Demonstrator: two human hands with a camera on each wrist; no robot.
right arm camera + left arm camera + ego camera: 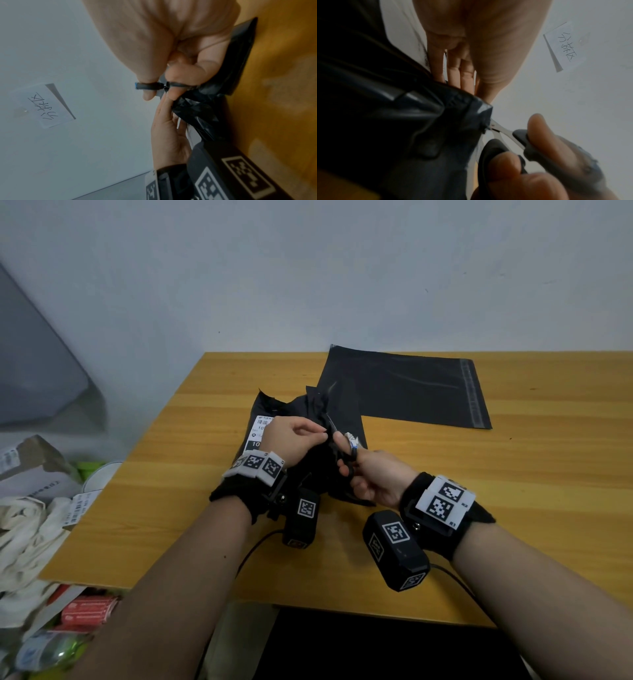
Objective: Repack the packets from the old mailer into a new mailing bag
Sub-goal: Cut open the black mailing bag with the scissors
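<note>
My left hand (295,436) pinches the old mailer (308,419)'s crumpled edge just beside the scissors (337,440) my right hand (373,477) grips; the film looks thin, limp, slippery, so I judge holding it taut close to the blades works best.

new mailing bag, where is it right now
In the head view the new mailing bag lies flat on the far side of the wooden table, just beyond and right of the old mailer being cut with the scissors.
</note>
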